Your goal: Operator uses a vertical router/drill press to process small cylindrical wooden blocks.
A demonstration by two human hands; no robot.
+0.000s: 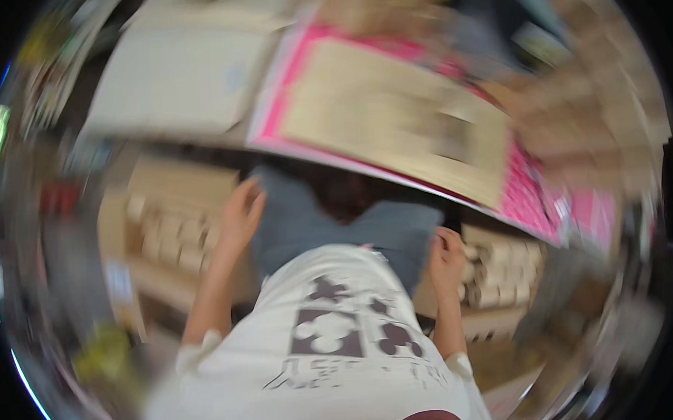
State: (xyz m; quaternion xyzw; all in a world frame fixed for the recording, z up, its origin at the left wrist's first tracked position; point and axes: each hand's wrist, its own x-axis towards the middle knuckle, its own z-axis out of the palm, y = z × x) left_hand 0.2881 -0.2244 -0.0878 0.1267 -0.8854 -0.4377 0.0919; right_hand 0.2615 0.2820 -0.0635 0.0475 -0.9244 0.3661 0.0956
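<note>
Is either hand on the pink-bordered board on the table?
No: both the left hand and right hand hang below the table edge, apart from the pink-bordered board.

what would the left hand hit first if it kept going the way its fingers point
Probably the underside edge of the table just above the left hand, whose fingers point up toward it. The picture is blurred and depth is unclear, so it might pass beneath instead.
</note>
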